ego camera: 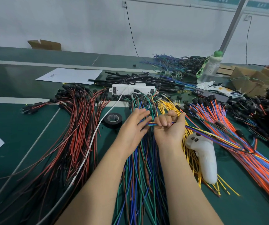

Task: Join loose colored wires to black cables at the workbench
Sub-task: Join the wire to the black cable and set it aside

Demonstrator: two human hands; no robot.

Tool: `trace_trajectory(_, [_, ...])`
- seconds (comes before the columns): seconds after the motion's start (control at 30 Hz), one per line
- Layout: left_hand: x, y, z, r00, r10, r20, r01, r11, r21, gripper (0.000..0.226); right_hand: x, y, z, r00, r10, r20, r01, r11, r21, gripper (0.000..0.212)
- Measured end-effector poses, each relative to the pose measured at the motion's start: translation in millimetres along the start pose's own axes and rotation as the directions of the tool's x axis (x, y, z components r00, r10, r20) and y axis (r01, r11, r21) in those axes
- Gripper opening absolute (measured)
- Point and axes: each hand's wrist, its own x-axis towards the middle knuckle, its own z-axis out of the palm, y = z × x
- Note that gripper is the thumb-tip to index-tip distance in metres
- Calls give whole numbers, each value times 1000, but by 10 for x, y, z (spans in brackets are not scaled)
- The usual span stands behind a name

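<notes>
Right of the tape roll (pixel 112 120), the right hand (pixel 169 129) clenches a wire bundle (pixel 200 131), likely steadying it for the straight-fingered, empty left hand (pixel 134 127).

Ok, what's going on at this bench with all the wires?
A person works bare-handed at a green workbench covered with wire heaps. The right hand grips a thin bundle of blue, yellow and orange wires trailing off to the right. The left hand is open, fingers straight, at the bundle's free ends, above a heap of green, blue and brown wires. A black tape roll lies left of the hands and a white plastic handheld tool rests on yellow wires to the right, both untouched.
</notes>
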Motion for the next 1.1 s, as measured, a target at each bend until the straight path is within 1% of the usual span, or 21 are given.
trace_trajectory(0.07, [-7, -42, 77, 999, -30, -13, 29, 999, -17, 40, -22, 83, 20, 1000, 20, -1, -20, 999, -40, 55])
trace_trajectory(0.17, [0, -94, 117, 998, -23, -54, 22, 1000, -6, 46, -44, 164, 26, 999, 35, -19, -36, 995, -91, 54])
trace_trajectory(0.23, [21, -97, 90, 999, -23, -48, 22, 1000, -3, 49, -54, 181, 21, 999, 43, -22, -45, 995, -89, 56])
trace_trajectory(0.33, [37, -115, 52, 999, -42, -18, 42, 999, -9, 46, -57, 185, 29, 998, 63, -11, -64, 997, -51, 59])
trace_trajectory(0.37, [34, -128, 51, 999, -44, -17, 44, 999, 14, 43, -55, 181, 33, 998, 70, -5, -70, 997, -37, 59])
trace_trajectory(0.4, [31, -148, 46, 1000, -17, -18, 18, 997, 77, 38, -52, 169, 35, 997, 72, -4, -72, 997, -22, 59])
trace_trajectory(0.43, [30, -166, 46, 999, 43, -13, -40, 980, 195, 32, -45, 150, 35, 998, 69, -5, -69, 998, -5, 60])
trace_trajectory(0.47, [26, -181, 42, 992, 127, 5, -121, 934, 335, 27, -36, 120, 32, 998, 62, -7, -62, 998, 14, 61])
trace_trajectory(0.5, [27, -196, 41, 975, 219, 29, -207, 861, 464, 23, -24, 86, 30, 999, 51, -6, -51, 998, 35, 61])
trace_trajectory(0.57, [4, -191, 39, 931, 356, 73, -320, 705, 634, 19, -6, 6, 16, 1000, 25, 4, -25, 997, 70, 61])
trace_trajectory(0.63, [-28, -169, 29, 894, 434, 115, -380, 595, 709, 20, 9, -57, 0, 1000, -3, 15, 1, 997, 82, 64])
trace_trajectory(0.73, [-51, -162, 22, 877, 451, 165, -409, 519, 751, 14, 15, -86, -10, 1000, -15, 15, 13, 996, 84, 65])
trace_trajectory(0.87, [-41, -115, 54, 885, 435, 164, -398, 525, 752, 11, 16, -83, 20, 999, -21, -32, 23, 998, 59, 61])
trace_trajectory(0.93, [-12, -76, 67, 901, 402, 163, -383, 560, 735, 15, 40, -99, 65, 997, -35, -65, 37, 998, 42, 54])
trace_trajectory(0.97, [12, -45, 79, 909, 382, 167, -379, 593, 711, 18, 67, -111, 99, 996, -44, -72, 47, 998, 32, 51])
trace_trajectory(1.03, [98, 48, 116, 915, 366, 170, -381, 641, 667, 20, 159, -140, 194, 997, -58, -51, 60, 998, 34, 50])
trace_trajectory(1.1, [250, 172, 145, 905, 408, 125, -381, 643, 664, 18, 291, -163, 322, 998, -64, -14, 64, 997, 50, 50])
